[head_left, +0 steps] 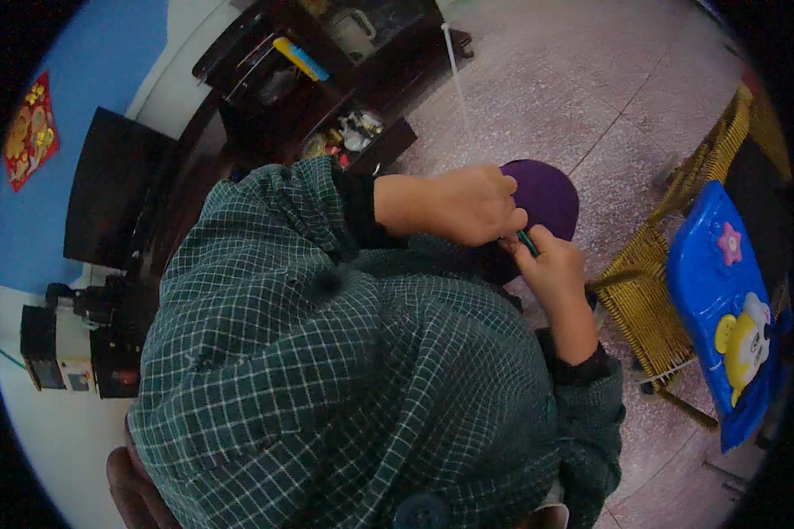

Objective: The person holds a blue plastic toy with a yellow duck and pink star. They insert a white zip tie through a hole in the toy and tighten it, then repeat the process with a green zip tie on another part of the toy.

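My left hand (pixel 454 204) reaches across my green checked shirt (pixel 344 370) and closes on the edge of a round purple knitted piece (pixel 551 194). My right hand (pixel 553 264) comes up from below, just under the piece. It pinches a thin green hook (pixel 528 242) whose tip meets the left fingers. A white strand (pixel 455 75) runs from the hands up across the floor. The lower part of the purple piece is hidden behind my hands.
A yellow wicker chair (pixel 648 309) with a blue cartoon cushion (pixel 723 291) stands at the right on a speckled pink floor (pixel 591 79). A dark wooden cabinet (pixel 265 115) with a kettle (pixel 353 31) and clutter is at the top. A dark screen (pixel 106 189) is at the left.
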Demonstrator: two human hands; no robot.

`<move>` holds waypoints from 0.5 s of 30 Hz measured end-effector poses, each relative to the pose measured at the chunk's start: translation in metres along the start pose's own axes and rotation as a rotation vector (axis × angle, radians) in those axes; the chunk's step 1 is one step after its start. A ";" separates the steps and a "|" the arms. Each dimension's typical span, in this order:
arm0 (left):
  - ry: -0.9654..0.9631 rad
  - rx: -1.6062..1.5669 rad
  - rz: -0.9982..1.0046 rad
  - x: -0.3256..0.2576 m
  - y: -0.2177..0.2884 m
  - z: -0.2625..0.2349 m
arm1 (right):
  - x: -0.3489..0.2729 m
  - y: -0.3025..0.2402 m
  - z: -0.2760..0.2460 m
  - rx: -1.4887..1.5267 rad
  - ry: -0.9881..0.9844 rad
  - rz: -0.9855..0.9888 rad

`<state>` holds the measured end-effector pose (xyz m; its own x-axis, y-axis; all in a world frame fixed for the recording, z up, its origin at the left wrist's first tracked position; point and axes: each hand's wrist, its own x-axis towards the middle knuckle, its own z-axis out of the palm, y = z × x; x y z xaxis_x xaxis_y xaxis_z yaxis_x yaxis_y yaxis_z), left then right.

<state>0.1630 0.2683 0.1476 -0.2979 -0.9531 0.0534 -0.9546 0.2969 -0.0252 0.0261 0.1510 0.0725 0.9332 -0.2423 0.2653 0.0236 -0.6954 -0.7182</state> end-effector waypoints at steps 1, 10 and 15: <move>-0.020 -0.018 -0.053 -0.007 0.002 0.001 | 0.001 -0.002 0.002 -0.005 -0.036 -0.011; 0.480 -0.531 -1.044 -0.135 -0.083 0.082 | 0.002 0.016 -0.037 0.368 0.213 -0.013; -0.457 0.249 -1.275 -0.255 -0.186 0.103 | 0.002 0.034 -0.031 0.408 0.267 0.086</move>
<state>0.4176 0.4498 0.0360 0.8500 -0.5037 -0.1544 -0.5212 -0.7611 -0.3861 0.0172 0.1058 0.0680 0.8148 -0.4893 0.3110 0.1387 -0.3564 -0.9240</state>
